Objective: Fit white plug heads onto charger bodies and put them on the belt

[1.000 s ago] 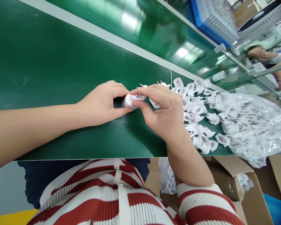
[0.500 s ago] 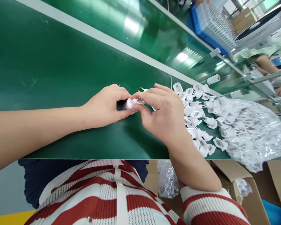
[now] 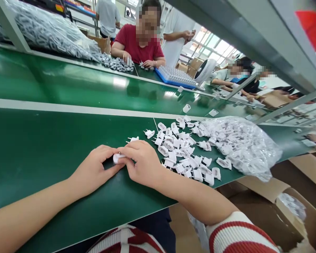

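Note:
A small white plug adapter point(image 3: 117, 158) is held low over the green table point(image 3: 42, 147), mostly covered by fingers. My left hand point(image 3: 94, 170) grips its left end between thumb and fingers. From the other side, my right hand point(image 3: 144, 163) pinches it with thumb and index finger; a metal pin shows at the fingertips. Just beyond the right hand lies a two-pin plug piece point(image 3: 133, 139), with another plug piece point(image 3: 149, 133) to its right. A pile of similar white plug pieces point(image 3: 177, 144) spreads to the right of that hand.
A clear plastic bag point(image 3: 242, 144) full of plug pieces lies at the right. White casings point(image 3: 186, 108) sit on the glossy green strip beyond the pale divider. Across it are a blue tray point(image 3: 162, 78), a fan point(image 3: 206, 70) and a person in red point(image 3: 125, 38). Open cartons point(image 3: 260, 211) stand below.
The view has tilted up and turned, bringing the far side and co-workers into sight. Both hands keep hold of the white adapter, which is now more hidden by fingers.

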`<state>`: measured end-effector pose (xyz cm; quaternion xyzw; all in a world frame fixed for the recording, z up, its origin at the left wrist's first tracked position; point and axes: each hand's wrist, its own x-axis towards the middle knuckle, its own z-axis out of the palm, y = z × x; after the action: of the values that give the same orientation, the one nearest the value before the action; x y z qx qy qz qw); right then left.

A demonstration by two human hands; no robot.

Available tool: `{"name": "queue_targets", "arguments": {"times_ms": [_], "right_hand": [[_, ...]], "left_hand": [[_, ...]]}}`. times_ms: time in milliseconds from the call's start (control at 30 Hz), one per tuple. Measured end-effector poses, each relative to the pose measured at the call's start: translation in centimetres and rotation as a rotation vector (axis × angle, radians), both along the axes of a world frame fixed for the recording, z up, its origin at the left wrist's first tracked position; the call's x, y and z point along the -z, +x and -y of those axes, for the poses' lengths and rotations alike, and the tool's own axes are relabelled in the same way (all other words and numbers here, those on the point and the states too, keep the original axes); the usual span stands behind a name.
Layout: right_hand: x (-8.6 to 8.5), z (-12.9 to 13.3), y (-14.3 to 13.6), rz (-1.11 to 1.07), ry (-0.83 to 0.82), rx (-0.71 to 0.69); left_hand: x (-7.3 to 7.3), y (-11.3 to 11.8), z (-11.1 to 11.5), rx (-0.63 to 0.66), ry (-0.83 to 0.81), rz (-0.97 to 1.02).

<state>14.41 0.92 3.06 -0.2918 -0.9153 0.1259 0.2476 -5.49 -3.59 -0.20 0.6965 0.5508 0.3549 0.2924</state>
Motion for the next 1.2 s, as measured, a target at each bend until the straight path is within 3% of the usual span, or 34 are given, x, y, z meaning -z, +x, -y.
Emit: {"name": "queue_targets", "arguments": {"times_ms": [267,433,600,900,1200], "right_hand": [[1.2,-0.2,0.8,-0.218,-0.252,0.006],[1.1,-0.5,1.5,-0.247,-0.163,-0.170],[1.2,-0.1,1.6,-0.381,-0.223,-0.132],[1.9,0.0,1.0,-0.789,-0.839,-0.025],[0.8,-0.1,1.2,-0.793,-1.033,0.030]], "left_hand": [[-0.3,-0.3,0.2,-0.071,-0.150,0.087],[-1.1,-0.9,0.6,-0.048,-0.390,0.496],[-1.5,-0.8,0.9,0.031,-0.521,0.764],[-2.1,-0.5,0.7,0.028,-0.583,0.894],[-1.9,-0.8,0.6,0.114,-0.605,0.830]]}}
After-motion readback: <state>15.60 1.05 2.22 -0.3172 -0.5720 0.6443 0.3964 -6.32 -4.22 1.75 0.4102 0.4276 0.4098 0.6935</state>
